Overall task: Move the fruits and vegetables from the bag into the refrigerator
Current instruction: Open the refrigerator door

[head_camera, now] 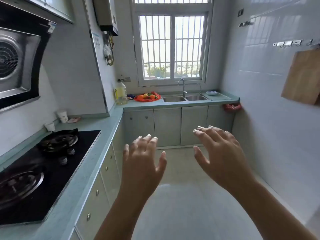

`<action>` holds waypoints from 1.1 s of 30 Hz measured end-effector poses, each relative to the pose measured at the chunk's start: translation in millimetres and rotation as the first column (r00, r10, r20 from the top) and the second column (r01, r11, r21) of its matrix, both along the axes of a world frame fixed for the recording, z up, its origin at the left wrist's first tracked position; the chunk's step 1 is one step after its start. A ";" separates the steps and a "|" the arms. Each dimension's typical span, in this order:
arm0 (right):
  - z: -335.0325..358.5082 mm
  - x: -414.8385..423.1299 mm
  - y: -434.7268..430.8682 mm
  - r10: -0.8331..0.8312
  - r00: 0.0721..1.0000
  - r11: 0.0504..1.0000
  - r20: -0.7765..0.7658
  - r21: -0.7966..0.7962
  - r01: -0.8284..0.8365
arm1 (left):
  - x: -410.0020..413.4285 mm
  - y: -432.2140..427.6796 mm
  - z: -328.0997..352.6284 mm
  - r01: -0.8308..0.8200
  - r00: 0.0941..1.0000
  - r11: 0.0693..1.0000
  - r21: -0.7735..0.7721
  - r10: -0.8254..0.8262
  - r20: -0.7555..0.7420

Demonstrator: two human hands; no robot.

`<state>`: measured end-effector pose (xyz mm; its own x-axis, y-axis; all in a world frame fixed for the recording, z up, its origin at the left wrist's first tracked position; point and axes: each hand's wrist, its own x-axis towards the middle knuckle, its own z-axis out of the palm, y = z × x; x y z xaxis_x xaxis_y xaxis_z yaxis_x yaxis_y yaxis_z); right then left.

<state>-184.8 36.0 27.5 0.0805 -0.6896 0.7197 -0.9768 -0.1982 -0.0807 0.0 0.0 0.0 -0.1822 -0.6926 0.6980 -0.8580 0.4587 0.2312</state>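
A red plastic bag [137, 99] lies spread out on the far counter, left of the sink, with several fruits and vegetables [147, 96] piled on it. My left hand [143, 161] and my right hand [221, 153] are raised in front of me over the floor, palms down, fingers spread, holding nothing. Both are far short of the bag. No refrigerator is in view.
A gas stove [39, 168] sits on the left counter [97, 129] with paper cups [62, 116] behind it. An oil bottle [121, 92] stands left of the bag. A double sink [185, 98], a small bowl [211, 92], a hanging cutting board [303, 77] and a second red bag [232, 106] are ahead and right.
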 end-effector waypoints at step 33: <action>-63.0 -331.9 -301.5 -0.561 0.825 0.827 0.068 0.023 0.561 | -375.4 -386.1 -59.6 0.628 0.778 0.770 0.116 -0.614 -0.133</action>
<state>-516.7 -265.5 -35.5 -0.3702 -0.6019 0.7076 -0.9113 0.3829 -0.1510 -375.4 -386.1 -59.6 -0.5550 -0.5424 0.6307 -0.3722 0.8400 0.3949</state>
